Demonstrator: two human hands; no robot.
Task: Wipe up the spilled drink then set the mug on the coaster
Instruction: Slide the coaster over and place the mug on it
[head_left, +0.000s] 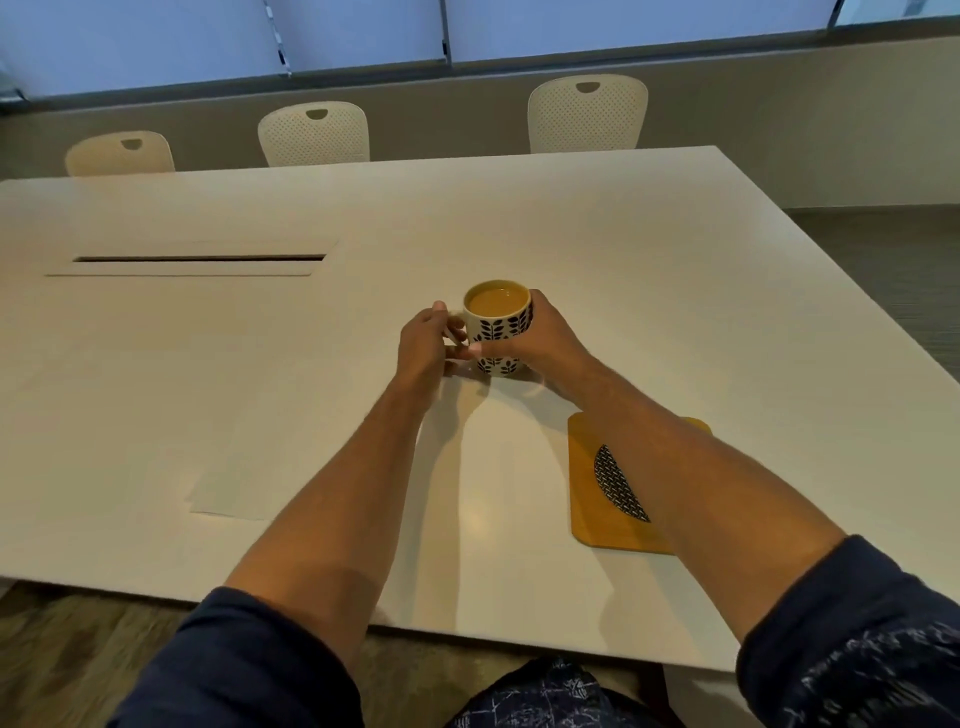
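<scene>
we see the mug, white with dark leaf prints and nearly full of milky brown drink, standing on the table. our right hand wraps around its side; our left hand curls its fingers at the handle. the dark patterned coaster lies on a wooden board, nearer us and apart from the mug, partly hidden by our right forearm. a white paper sheet lies left.

Mug on table, between left hand and right hand. Board nearer, to the right, bearing coaster. Paper near left; three chairs behind table.
</scene>
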